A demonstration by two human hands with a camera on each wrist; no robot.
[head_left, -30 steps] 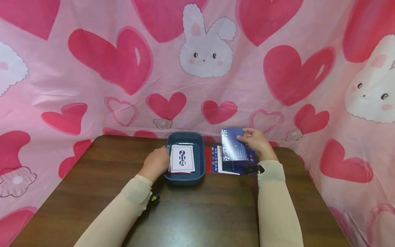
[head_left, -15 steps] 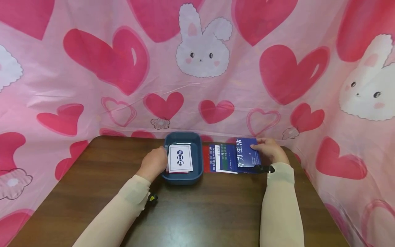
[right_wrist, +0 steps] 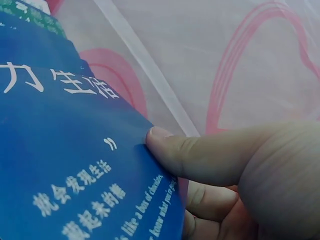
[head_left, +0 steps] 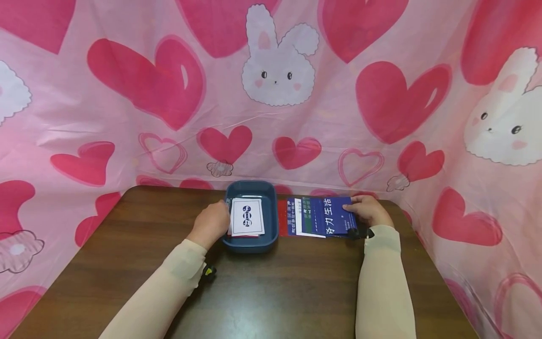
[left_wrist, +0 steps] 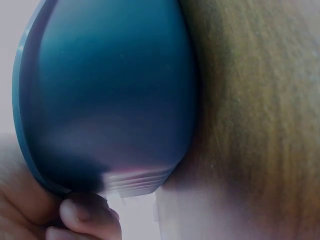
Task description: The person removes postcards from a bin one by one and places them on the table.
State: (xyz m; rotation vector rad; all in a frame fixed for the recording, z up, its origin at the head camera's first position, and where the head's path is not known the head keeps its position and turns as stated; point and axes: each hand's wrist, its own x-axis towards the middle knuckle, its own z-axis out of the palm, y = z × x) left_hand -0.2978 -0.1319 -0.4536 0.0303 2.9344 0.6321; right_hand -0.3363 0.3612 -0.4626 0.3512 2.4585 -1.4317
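Note:
My left hand (head_left: 211, 221) grips the left wall of a dark blue plastic tray (head_left: 268, 202). In the left wrist view, its fingers curl at the rim of the tray (left_wrist: 115, 75). Inside the tray lie white cards, the top card (head_left: 241, 228) bearing dark printed characters. My right hand (head_left: 370, 211) pinches the right edge of a blue card (head_left: 340, 214) with white Chinese lettering. The right wrist view shows the thumb on top of this blue card (right_wrist: 65, 145) and other fingers beneath. The card lies at the right end of an overlapping row.
Beside the tray, the row runs rightwards with a red card (head_left: 282, 226), a white card (head_left: 299, 228), and blue and green ones. They rest along the back of a brown wooden table (head_left: 275, 292). A pink heart-and-rabbit curtain (head_left: 271, 122) hangs right behind the table.
My right hand has moved the blue card rightwards and down onto the end of the row, uncovering more of the cards there. The left hand stays at the tray.

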